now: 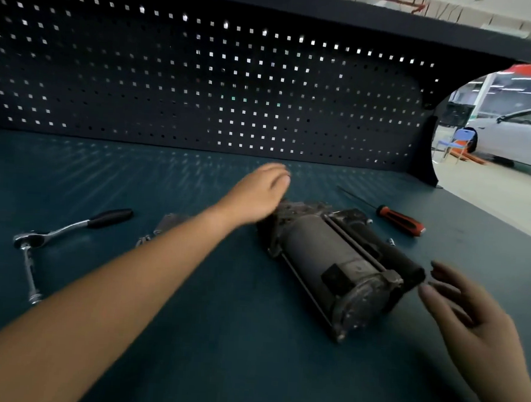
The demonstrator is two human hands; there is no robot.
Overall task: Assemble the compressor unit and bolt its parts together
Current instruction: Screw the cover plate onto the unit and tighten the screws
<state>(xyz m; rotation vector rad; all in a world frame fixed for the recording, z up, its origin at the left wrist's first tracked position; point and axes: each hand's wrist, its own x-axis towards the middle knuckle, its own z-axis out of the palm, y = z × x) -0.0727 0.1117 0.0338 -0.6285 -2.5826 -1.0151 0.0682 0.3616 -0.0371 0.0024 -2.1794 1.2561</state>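
A dark grey compressor unit (335,264) lies on its side on the blue bench top (218,337), its round end cap facing me. My left hand (258,192) hovers, blurred, above the unit's far end with fingers together, holding nothing. My right hand (468,312) is open just right of the near end cap, fingers spread, not touching it. A small bolt (390,241) lies beside the unit on the right. A grey metal part (163,228) lies partly hidden behind my left forearm.
A ratchet wrench with a black handle and an extension bar (57,234) lies at the left. A red-and-black screwdriver (400,220) lies behind the unit on the right. A dark pegboard (203,82) walls the back. The bench's right edge (505,221) opens onto a workshop floor.
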